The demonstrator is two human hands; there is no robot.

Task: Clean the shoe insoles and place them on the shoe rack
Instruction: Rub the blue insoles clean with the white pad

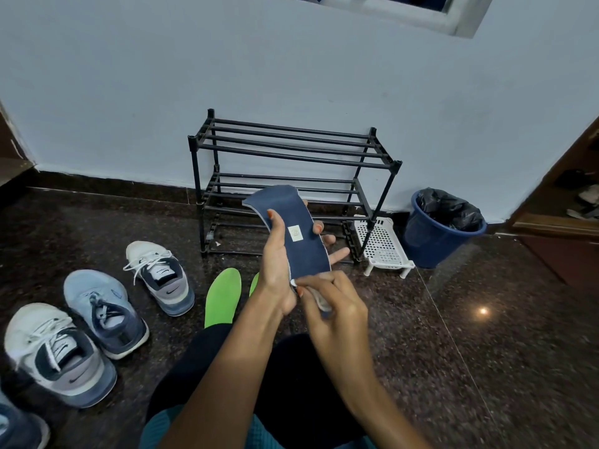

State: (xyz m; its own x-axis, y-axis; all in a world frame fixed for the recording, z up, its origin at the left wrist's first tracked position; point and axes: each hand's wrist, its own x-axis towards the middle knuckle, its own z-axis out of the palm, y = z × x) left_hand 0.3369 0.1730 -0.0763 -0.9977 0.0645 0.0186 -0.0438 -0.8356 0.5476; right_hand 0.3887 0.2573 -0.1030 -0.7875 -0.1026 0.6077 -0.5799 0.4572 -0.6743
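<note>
My left hand holds a dark blue insole upright in front of me, thumb on its left edge and fingers behind it. My right hand grips a small white cloth pressed against the insole's lower end. Two green insoles lie on the floor under my hands, the second mostly hidden. The black shoe rack stands against the wall behind the blue insole, and its bars carry nothing.
Three sneakers sit on the dark granite floor at left, with a fourth cut off at the bottom left corner. A white plastic basket and a blue bin with a black liner stand right of the rack. A wooden doorway is at far right.
</note>
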